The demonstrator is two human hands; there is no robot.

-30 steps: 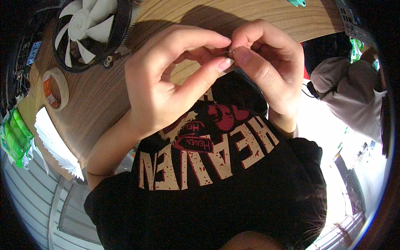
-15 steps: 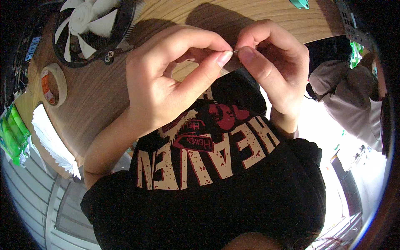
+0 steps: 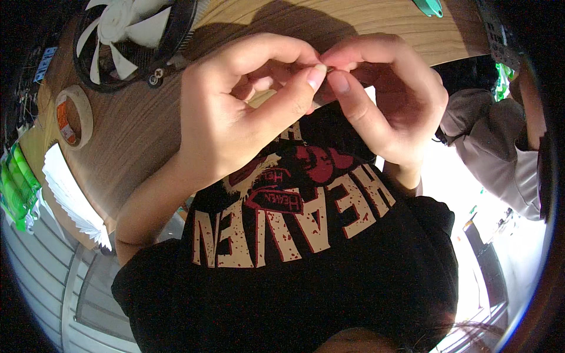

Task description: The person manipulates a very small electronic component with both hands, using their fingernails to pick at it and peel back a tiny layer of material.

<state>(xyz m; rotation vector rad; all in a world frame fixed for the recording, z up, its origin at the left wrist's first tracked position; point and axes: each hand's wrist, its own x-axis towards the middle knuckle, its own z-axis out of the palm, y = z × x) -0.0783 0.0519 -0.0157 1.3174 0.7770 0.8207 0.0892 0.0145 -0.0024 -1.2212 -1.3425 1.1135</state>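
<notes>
Both my hands are raised over the front edge of the wooden table [image 3: 147, 126], fingertips meeting. My left hand [image 3: 235, 97] pinches thumb against index finger on a tiny thing [image 3: 330, 69], too small and too covered to name. From the other side, the thumb and index finger of my right hand [image 3: 394, 97] close around the same spot, the index tip touching my left fingertips. Beyond my left hand sits a cooling fan [image 3: 120, 32] with white blades in a black frame. A metal screw [image 3: 156, 76] shows at its near corner.
A roll of tape [image 3: 85, 117] lies at the left, with pleated white paper [image 3: 70, 194] nearer me and a green package [image 3: 19, 188] by the table's edge. A teal object [image 3: 429, 6] is at the far right. Another person in grey-brown clothing [image 3: 494, 129] sits at right.
My right hand has turned slightly: its index finger now reaches over to my left fingertips and its thumb has dropped a little. My left hand stays nearly in place, still pinching.
</notes>
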